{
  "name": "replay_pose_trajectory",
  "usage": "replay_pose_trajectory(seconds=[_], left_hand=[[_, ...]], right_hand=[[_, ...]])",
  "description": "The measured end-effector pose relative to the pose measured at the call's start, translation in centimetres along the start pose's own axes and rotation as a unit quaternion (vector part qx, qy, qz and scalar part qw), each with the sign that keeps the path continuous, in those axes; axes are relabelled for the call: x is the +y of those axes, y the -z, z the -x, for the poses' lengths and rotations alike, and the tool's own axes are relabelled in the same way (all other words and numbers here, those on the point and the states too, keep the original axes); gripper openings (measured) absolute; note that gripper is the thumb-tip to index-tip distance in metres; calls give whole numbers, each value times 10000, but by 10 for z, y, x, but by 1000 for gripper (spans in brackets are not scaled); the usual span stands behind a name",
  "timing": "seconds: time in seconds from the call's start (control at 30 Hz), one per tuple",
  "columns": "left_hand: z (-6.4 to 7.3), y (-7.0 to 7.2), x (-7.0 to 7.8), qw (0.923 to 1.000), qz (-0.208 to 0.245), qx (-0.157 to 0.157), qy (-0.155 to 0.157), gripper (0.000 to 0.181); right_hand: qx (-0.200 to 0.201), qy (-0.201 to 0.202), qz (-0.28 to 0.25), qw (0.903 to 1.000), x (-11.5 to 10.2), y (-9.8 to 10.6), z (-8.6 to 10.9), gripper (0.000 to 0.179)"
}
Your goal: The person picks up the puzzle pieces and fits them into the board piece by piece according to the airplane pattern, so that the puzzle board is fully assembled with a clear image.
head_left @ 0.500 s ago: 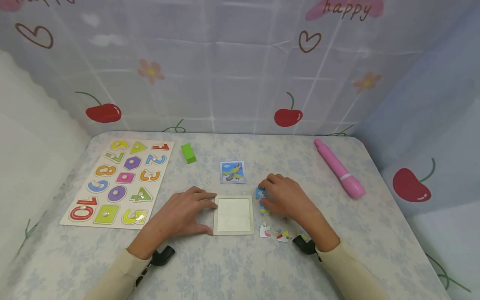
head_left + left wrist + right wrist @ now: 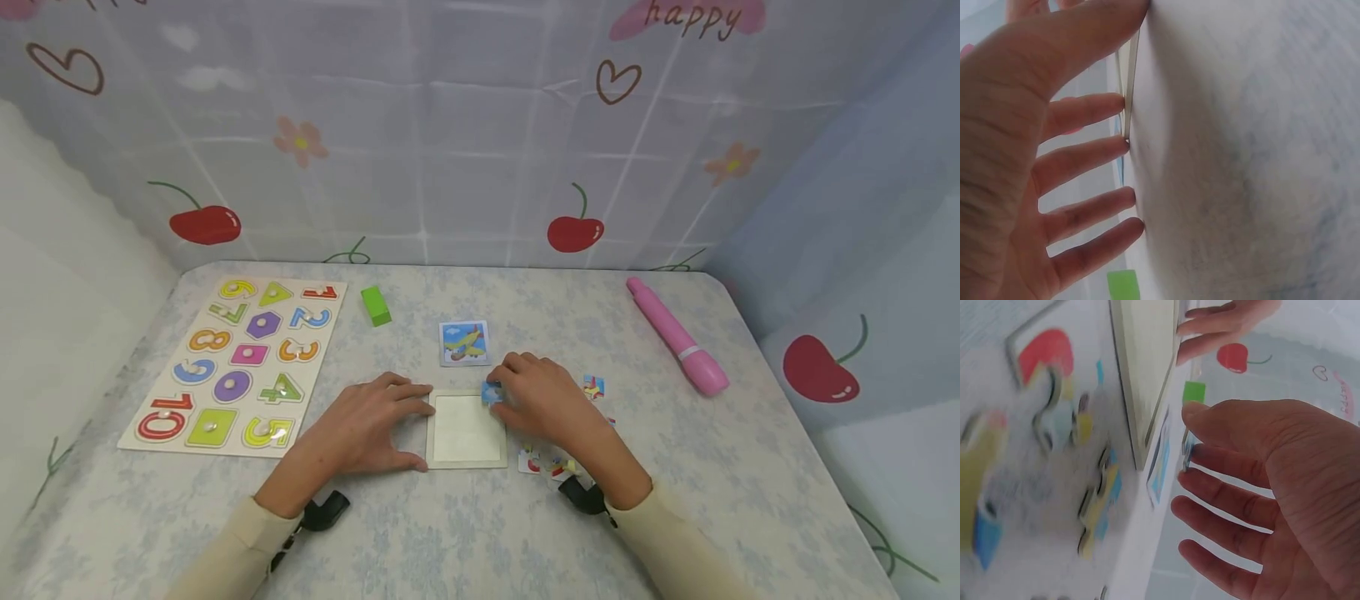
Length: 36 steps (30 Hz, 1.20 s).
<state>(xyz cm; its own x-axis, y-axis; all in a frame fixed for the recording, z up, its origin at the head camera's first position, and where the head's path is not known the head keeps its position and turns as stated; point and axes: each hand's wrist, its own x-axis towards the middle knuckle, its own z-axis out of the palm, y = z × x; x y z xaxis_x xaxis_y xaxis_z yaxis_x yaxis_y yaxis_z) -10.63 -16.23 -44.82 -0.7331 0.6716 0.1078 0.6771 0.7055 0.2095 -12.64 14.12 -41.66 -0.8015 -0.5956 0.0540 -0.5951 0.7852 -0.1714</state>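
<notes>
My right hand point(image 2: 543, 400) pinches a blue jigsaw piece point(image 2: 491, 393) between thumb and fingers, over the top right corner of a shallow pale puzzle frame point(image 2: 468, 466). The piece shows edge-on in the right wrist view. At the frame's left edge my left hand point(image 2: 367, 427) rests with its thumb and fingers spread, fingertips touching the side. Loose jigsaw pieces lie to the right of the frame: one with red and white point(image 2: 528, 460), a yellowish one point(image 2: 562, 468) and a blue and red one point(image 2: 593, 387). My right hand and forearm hide part of that area.
Behind the frame lies a square picture card point(image 2: 464, 343) of a yellow aeroplane. A green block point(image 2: 377, 306) stands at the back. A number-and-shape board point(image 2: 247, 367) takes up the left side. At the right lies a pink wand-shaped object point(image 2: 677, 336).
My right hand has moved left from the loose pieces to the frame's corner, bringing the blue jigsaw piece along. The pieces it covered at the right now show. My left hand has stayed in place.
</notes>
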Motion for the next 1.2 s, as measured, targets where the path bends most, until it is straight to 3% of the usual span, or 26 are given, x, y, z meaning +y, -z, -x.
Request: replay_pose_trajectory(seconds=[0.73, 1.2], left_hand=[[0, 3, -1, 9999, 55, -103, 54, 70], [1, 3, -1, 9998, 162, -91, 63, 68]], right_hand=[[-193, 447, 163, 9987, -33, -12, -25, 34], [-231, 500, 509, 9972, -48, -21, -32, 31]])
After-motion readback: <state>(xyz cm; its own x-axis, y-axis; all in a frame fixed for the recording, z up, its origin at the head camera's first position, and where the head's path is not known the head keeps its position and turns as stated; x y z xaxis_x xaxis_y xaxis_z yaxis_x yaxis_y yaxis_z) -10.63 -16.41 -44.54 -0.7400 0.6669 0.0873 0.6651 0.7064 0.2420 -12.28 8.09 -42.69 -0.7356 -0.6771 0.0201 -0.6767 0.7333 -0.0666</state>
